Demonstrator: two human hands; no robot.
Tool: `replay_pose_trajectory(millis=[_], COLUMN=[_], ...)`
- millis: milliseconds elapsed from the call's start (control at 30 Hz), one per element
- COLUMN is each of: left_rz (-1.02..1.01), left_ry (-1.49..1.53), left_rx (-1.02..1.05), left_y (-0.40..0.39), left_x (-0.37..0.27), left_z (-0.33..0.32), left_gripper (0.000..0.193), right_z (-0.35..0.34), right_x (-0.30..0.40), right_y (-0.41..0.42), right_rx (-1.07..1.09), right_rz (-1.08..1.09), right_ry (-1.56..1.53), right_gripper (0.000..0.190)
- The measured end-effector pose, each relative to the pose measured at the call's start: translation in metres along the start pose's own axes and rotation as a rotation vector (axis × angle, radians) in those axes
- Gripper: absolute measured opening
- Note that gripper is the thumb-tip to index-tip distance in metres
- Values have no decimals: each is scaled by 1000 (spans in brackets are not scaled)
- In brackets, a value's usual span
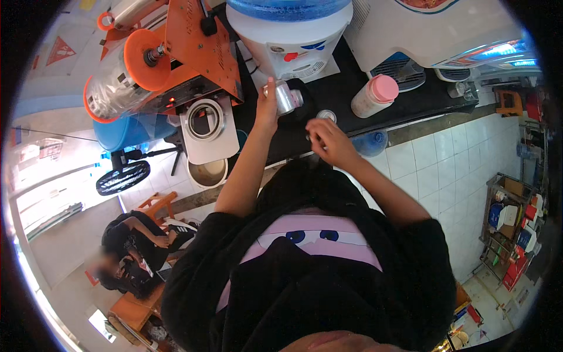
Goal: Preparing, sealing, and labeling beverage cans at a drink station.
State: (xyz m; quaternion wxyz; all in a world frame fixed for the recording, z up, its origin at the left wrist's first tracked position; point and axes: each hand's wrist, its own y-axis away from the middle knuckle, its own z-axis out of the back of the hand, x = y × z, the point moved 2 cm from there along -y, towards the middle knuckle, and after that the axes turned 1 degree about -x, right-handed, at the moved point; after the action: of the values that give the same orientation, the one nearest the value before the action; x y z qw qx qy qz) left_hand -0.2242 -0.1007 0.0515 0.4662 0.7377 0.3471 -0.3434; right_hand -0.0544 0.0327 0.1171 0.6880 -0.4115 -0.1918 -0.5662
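My left hand (267, 103) holds a shiny metal cylinder (286, 99) tilted on its side above the black counter (281, 141), with a pinkish piece at its right end. My right hand (330, 141) hovers near the counter's front edge with curled fingers; whether it holds something small cannot be made out. Just beyond those fingers a small round silver-coloured lid or tin (326, 116) rests on the counter. To the right stands a whitish container with a pink lid (382, 90).
An orange cup-sealing machine (198, 53) with a film roll stands left. Behind the counter items is a water dispenser (290, 44); a white machine with drip trays (398, 72) stands right. A bucket (207, 172) sits below left. Another person (136, 251) sits at lower left.
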Motion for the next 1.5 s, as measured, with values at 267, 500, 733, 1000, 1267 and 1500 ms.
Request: replay_pose_trajectory(millis=[267, 500, 733, 1000, 1267, 1500], left_rz=[-508, -609, -518, -807, -769, -704], left_ry=[-816, -1488, -1340, -1747, -1631, -1609], left_rx=[229, 329, 249, -85, -6, -46], left_y=[-10, -20, -11, -6, 21, 24], left_x=[32, 81, 74, 41, 56, 56], left_z=[-81, -108, -84, 23, 26, 9], left_gripper=[70, 76, 70, 62, 67, 51], right_z=[15, 38, 43, 30, 20, 14], right_x=[-35, -33, -42, -58, -64, -64], right_y=[142, 147, 160, 170, 146, 137], right_rx=[-290, -398, -391, -397, -234, -156], right_rz=[-850, -783, -782, -958, -864, -806], right_ry=[-364, -301, -210, -592, -408, -254], right_gripper=[13, 16, 16, 14, 18, 15])
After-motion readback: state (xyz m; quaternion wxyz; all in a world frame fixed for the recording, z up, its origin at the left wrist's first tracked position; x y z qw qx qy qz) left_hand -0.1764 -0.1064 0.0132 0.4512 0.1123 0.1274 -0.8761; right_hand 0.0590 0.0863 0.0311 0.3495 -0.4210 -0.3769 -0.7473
